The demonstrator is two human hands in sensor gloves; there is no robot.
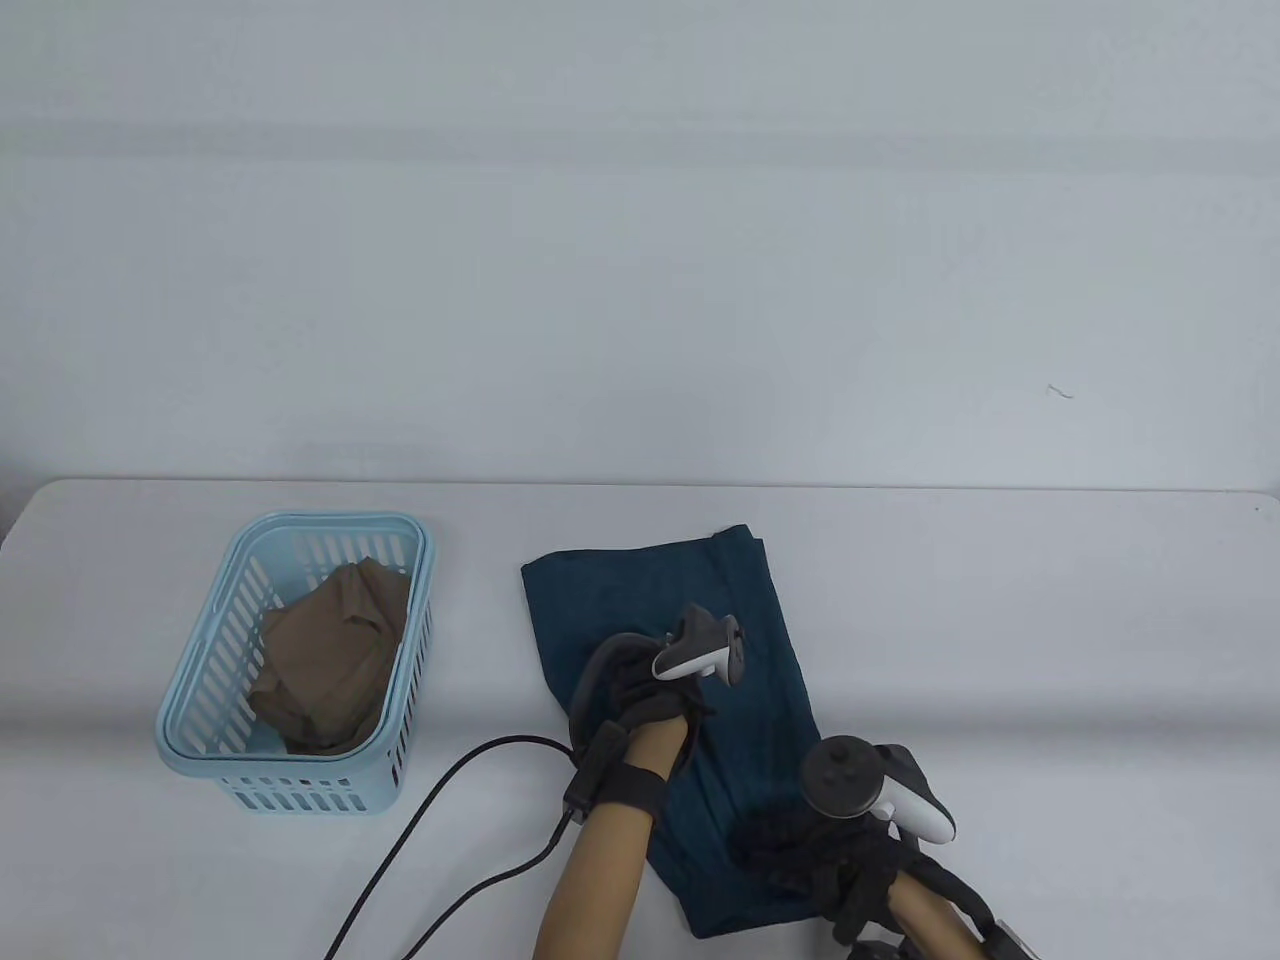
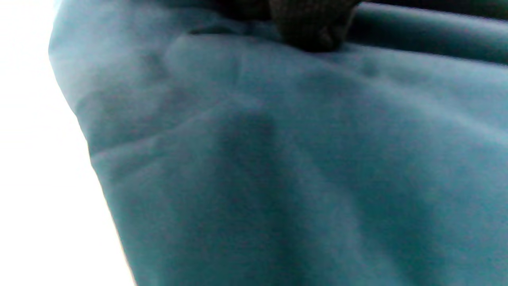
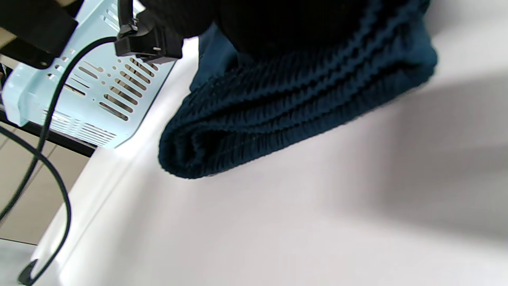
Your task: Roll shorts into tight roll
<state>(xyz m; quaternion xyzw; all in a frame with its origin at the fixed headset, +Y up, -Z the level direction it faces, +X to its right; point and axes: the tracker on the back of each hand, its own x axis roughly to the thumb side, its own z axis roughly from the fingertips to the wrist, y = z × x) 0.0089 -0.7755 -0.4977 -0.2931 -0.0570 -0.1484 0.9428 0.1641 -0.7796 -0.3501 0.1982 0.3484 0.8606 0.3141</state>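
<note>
Right hand [image 1: 820, 860]: on the near ribbed waistband end of the shorts [image 1: 750, 640]; grip unclear.
Left hand [image 1: 640, 700]: pressing mid-cloth; finger pose unclear.
Shorts: smooth teal fabric, folded, flat on white desk [image 1: 1000, 620].
Basket [image 1: 200, 700]: slotted pale-blue plastic, left, holding brown cloth [image 1: 330, 660].

A big white table [image 1: 1000, 620] stands against a plain, pale grey wall [image 1: 640, 250]. The light is soft. Beige floor tiles [image 3: 20, 190] show past the table's edge.

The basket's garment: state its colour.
Olive-brown garment, plain with no visible pattern, lying in the light blue basket. It shows best in the table view.
</note>
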